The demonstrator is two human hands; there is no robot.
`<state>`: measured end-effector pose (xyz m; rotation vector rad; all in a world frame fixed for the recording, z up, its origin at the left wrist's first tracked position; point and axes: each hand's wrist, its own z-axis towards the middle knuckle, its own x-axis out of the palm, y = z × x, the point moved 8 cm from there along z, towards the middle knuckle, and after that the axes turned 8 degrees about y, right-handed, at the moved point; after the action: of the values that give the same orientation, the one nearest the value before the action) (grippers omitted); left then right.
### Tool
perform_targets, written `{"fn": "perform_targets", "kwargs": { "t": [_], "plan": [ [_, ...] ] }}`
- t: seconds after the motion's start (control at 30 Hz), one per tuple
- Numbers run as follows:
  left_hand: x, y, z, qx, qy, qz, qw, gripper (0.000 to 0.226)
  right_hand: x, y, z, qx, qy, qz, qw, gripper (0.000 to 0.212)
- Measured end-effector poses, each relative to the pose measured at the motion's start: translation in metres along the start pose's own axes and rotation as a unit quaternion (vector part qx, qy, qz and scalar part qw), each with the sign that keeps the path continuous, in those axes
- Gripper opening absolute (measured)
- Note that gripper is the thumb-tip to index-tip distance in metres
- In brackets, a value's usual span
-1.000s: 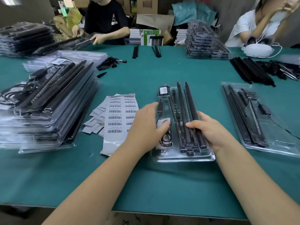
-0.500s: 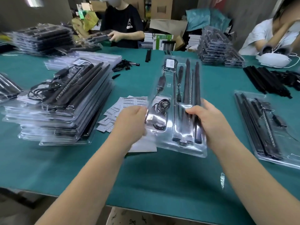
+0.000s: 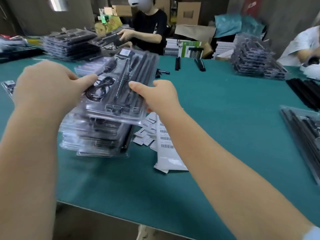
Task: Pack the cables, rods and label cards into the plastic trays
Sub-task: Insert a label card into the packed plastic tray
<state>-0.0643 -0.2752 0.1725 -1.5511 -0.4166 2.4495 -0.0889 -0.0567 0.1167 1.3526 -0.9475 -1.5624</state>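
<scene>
Head view: left hand (image 3: pixel 46 87) and right hand (image 3: pixel 161 97) each grip a side of the filled tray (image 3: pixel 121 87), now lifted off the desk (image 3: pixel 225 118) and over the stack (image 3: pixel 97 135) on the left. Seems packed; stacking next, then label sheets (image 3: pixel 166 144).

The held tray (image 3: pixel 121 108) and the stack of trays (image 3: pixel 97 135) are clear glossy plastic, the rods (image 3: pixel 138 70) and coiled cable (image 3: pixel 98 90) matt black, the barcode label sheets (image 3: pixel 166 135) white paper, and the table cover (image 3: pixel 225 118) matt green cloth.
</scene>
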Motion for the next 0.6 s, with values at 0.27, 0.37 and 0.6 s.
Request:
{"fn": "perform_targets", "kwargs": {
  "t": [0.27, 0.37, 0.6],
  "plan": [
    [0.003, 0.029, 0.005, -0.054, 0.006, -0.041, 0.998, 0.053, 0.038, 0.002, 0.023, -0.041, -0.004, -0.19, 0.981, 0.056],
    [0.009, 0.034, 0.011, -0.067, 0.018, -0.046, 0.996, 0.061, 0.037, -0.005, 0.026, -0.035, 0.007, -0.13, 0.991, 0.057],
    [0.015, 0.034, 0.022, -0.067, 0.008, -0.008, 0.998, 0.058, 0.031, -0.048, 0.009, 0.098, 0.078, 0.121, 0.985, 0.041]
  ]
}}
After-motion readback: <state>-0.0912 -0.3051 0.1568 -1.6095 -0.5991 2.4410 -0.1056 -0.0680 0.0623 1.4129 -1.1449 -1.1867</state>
